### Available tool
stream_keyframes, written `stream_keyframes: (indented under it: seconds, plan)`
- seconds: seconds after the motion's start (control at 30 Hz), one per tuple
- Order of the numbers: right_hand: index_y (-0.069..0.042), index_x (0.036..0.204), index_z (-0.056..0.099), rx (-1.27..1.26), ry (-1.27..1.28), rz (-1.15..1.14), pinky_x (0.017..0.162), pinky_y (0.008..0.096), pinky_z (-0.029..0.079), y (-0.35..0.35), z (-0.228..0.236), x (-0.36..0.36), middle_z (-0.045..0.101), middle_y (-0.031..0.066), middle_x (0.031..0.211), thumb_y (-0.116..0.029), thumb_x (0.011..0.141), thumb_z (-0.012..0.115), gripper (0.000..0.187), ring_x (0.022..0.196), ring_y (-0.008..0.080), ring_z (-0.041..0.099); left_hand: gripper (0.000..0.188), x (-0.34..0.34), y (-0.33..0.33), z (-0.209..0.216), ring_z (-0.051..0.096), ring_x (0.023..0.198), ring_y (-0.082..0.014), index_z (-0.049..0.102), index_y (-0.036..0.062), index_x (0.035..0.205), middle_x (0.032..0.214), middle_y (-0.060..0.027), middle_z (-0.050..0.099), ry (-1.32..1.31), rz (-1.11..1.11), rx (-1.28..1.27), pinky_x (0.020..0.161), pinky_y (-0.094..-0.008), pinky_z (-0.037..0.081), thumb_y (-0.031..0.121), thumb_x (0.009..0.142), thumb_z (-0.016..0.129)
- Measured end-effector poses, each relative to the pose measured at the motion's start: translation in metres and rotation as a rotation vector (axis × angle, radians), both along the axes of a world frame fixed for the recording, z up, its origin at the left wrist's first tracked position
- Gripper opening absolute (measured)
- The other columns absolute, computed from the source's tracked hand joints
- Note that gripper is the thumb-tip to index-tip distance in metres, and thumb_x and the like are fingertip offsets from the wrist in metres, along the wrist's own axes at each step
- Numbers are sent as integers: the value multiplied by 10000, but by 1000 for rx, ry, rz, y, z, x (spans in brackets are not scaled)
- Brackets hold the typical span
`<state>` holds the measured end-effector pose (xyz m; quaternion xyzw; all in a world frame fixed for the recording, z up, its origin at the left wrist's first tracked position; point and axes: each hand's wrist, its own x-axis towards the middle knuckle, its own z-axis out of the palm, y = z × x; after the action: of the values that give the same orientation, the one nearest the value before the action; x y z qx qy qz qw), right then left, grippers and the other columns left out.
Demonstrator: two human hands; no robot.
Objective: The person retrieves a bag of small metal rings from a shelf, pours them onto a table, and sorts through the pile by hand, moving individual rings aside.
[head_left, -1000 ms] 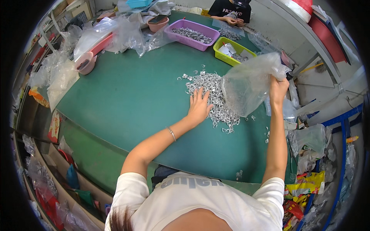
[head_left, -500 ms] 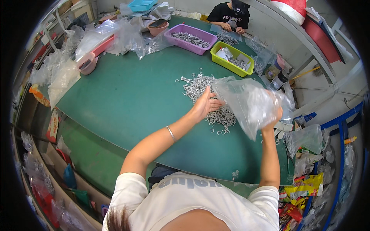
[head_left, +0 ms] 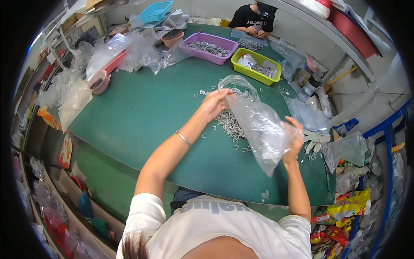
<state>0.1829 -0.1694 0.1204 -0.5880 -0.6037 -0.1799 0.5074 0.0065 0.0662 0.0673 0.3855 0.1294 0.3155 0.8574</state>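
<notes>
A clear plastic bag [head_left: 263,134] hangs tilted above the table, partly covering a pile of small silvery C-shaped metal clips [head_left: 230,125]. My left hand [head_left: 212,105] pinches the bag's rim at its mouth, over the left side of the pile. At the bag's other end, my right hand [head_left: 294,141] grips the crumpled plastic, with its upper fingers sticking out to the side. The bag's mouth gapes away from me in a loose loop. Whether any clips are inside it I cannot tell. A few stray clips lie around the pile.
Beyond the pile stand a purple basin [head_left: 189,50] and a yellow-green basin [head_left: 241,70], both with metal parts. Plastic bags [head_left: 103,60] heap at the far left; a pink pot [head_left: 100,86] is near them. White gloves [head_left: 317,139] and a bottle [head_left: 310,88] lie right. Another person [head_left: 248,19] sits opposite.
My left hand has moved from the pile's near side to the bag's rim and taken hold. The bag has swung lower and left, its mouth now over the pile; my right hand has shifted left.
</notes>
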Motion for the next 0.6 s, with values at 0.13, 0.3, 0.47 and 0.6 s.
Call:
stream_keyframes:
  seconds: [0.13,0.3,0.47,0.6]
  plan:
    - [0,1171,514,140,682,-34,895,329,439,0,-16,22,548,89,1161,-46,861,550,314,1040,203,537,487,-6,-13,35,592,994,-198,456,8,1251,1142,-114,576,-4,-39,156,844,-334,485,261,867,615]
    - [-6,1199,482,391,1483,313,882,313,483,36,-6,8,558,75,1168,-158,906,559,339,1039,170,555,651,-16,-30,54,518,1136,-223,429,-2,1291,1211,-129,550,142,-48,561,949,-341,414,302,786,706]
    - [-37,1157,500,214,1759,650,918,339,461,60,-34,-6,579,81,1113,-126,897,549,280,1020,195,562,417,-36,-38,57,575,1004,-184,552,-26,1149,1089,-107,606,360,47,655,880,-308,455,190,814,672]
    - [-66,1178,489,29,1737,791,986,445,367,68,-39,-22,516,76,1215,-183,866,602,352,1159,223,457,347,-69,-24,50,594,928,-169,572,-33,1108,1037,-98,618,361,232,577,842,-297,473,151,826,652]
